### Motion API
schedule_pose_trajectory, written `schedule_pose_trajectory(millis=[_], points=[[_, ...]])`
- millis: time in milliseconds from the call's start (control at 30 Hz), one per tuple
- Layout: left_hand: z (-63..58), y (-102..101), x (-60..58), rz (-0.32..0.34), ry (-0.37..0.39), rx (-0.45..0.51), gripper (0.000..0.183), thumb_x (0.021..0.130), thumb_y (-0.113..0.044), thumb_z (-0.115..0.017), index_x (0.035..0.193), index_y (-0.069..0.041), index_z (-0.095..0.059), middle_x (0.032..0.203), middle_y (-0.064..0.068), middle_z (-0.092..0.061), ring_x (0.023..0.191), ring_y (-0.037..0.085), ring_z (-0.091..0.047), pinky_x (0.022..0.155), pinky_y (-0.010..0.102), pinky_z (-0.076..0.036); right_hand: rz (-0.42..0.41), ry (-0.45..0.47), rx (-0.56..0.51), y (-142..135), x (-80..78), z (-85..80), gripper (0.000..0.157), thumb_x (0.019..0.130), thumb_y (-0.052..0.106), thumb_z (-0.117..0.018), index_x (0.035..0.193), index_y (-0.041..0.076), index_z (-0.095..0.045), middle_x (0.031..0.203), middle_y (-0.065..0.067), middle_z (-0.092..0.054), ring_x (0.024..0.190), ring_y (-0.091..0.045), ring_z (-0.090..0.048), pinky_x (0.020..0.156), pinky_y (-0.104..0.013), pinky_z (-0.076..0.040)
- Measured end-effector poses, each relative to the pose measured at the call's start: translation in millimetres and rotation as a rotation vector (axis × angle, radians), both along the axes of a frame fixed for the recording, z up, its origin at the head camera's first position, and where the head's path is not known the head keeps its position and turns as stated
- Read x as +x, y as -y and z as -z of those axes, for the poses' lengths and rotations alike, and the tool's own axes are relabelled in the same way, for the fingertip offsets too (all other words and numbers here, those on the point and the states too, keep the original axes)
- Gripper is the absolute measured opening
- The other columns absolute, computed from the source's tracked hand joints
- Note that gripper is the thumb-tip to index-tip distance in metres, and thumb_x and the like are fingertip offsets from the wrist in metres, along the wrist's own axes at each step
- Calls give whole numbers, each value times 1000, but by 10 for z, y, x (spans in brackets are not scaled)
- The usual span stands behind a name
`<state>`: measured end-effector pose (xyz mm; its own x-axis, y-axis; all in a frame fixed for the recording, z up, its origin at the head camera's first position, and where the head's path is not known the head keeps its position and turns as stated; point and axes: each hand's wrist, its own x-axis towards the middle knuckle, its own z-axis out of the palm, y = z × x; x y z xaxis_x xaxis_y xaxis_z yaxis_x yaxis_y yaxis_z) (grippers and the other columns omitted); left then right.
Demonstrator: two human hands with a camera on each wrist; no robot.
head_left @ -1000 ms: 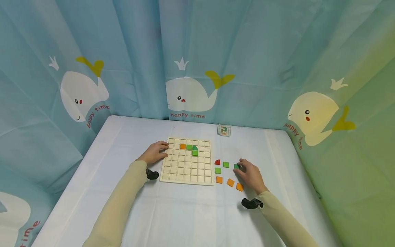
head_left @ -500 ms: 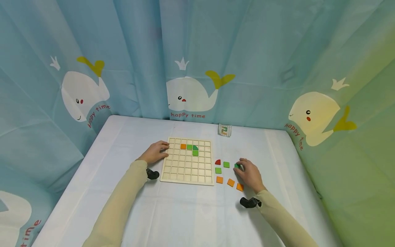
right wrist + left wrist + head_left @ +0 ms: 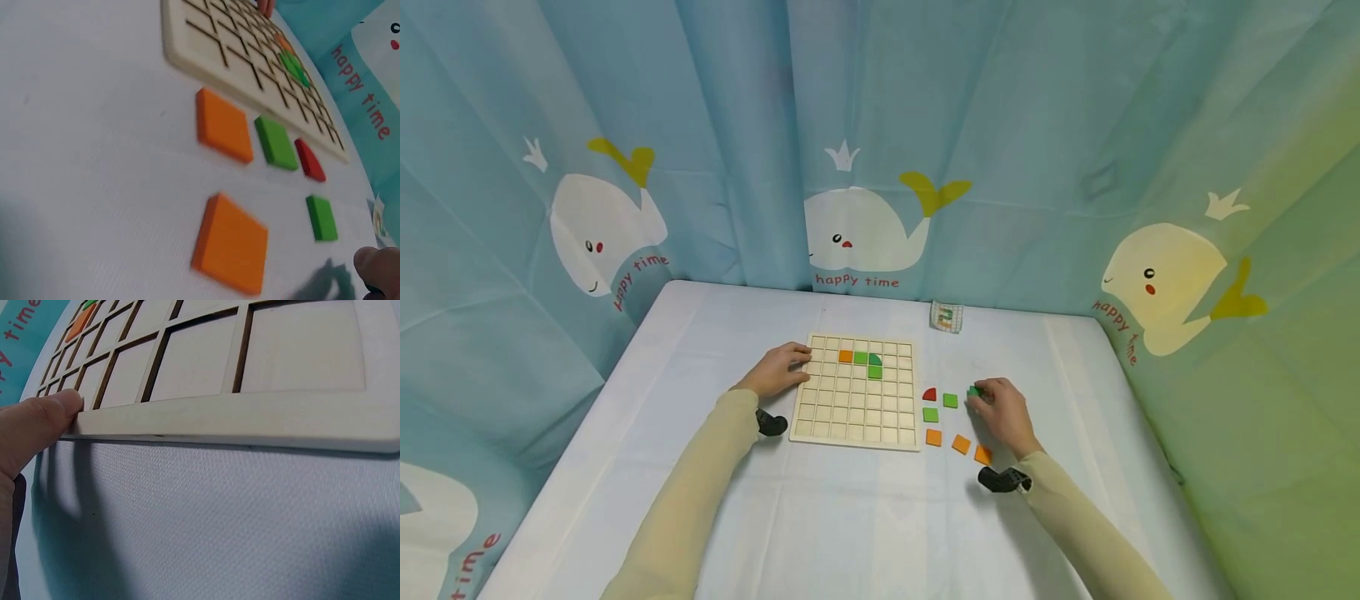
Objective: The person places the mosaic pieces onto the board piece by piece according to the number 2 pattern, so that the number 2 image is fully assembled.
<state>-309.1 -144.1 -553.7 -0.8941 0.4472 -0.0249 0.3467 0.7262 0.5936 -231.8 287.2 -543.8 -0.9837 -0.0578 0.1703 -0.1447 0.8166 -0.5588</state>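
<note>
My left hand (image 3: 775,371) rests on the left edge of a wooden grid board (image 3: 854,425), its thumb (image 3: 70,400) on the rim in the left wrist view. Set in the board's upper rows are an orange square tile (image 3: 846,357), two light green squares and a dark green quarter-round tile (image 3: 875,359). Right of the board, my right hand (image 3: 1006,412) pinches a dark green tile (image 3: 974,392) between thumb and fingers, which partly hide its shape. Nearest to that hand lies a light green square tile (image 3: 951,401); the right wrist view catches only a fingertip.
Between board and right hand lie a red quarter-round tile (image 3: 929,394), another light green square (image 3: 930,415) and orange squares (image 3: 934,437). A small printed pattern card (image 3: 946,317) lies at the table's back. A whale-print curtain (image 3: 880,108) hangs behind the table.
My right hand, with the dark green tile in its fingers, has shifted a little away from me. My left hand stays on the board's edge, and the other tiles lie as before.
</note>
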Motion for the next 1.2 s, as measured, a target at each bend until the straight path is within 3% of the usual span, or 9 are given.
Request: schedule_pose_trajectory(millis=[233,567,800,1000,1200], points=[[3,-3,-12,-3,10,-6,49,95,-22,-66,136,2,-56,144,13,-47,136,32,-40,116,45,-33,-67,14,-75,367,-134,-125,34,88,11,-73,117,-6,-67,116,-22,-59,100,-34,-62,88,-47,-56],[17,11,-18,1,-2,4,49,95,-22,-67,136,2,-56,144,13,-48,136,32,-41,115,45,-35,-318,36,-92,1186,-136,-71,30,89,12,-72,115,-3,-68,114,-15,-59,96,-25,-62,83,-35,-57],[23,7,-18,0,2,29,50,94,-21,-67,136,3,-55,144,14,-48,136,33,-40,115,46,-34,-304,16,-76,1453,-179,-35,26,89,13,-72,111,-2,-69,108,-14,-61,89,-22,-58,76,-36,-54],[48,13,-34,1,-10,14,49,94,-22,-67,136,3,-56,143,14,-48,135,34,-41,115,47,-35,-309,-21,-18,1499,-223,20,21,89,13,-72,105,-1,-71,103,-13,-61,84,-21,-57,72,-34,-52],[49,22,-39,-3,10,14,49,95,-23,-67,136,2,-56,143,12,-48,135,32,-41,115,45,-35,-299,-23,-42,1524,-237,50,19,90,13,-72,103,0,-72,100,-11,-60,84,-23,-58,73,-36,-53]])
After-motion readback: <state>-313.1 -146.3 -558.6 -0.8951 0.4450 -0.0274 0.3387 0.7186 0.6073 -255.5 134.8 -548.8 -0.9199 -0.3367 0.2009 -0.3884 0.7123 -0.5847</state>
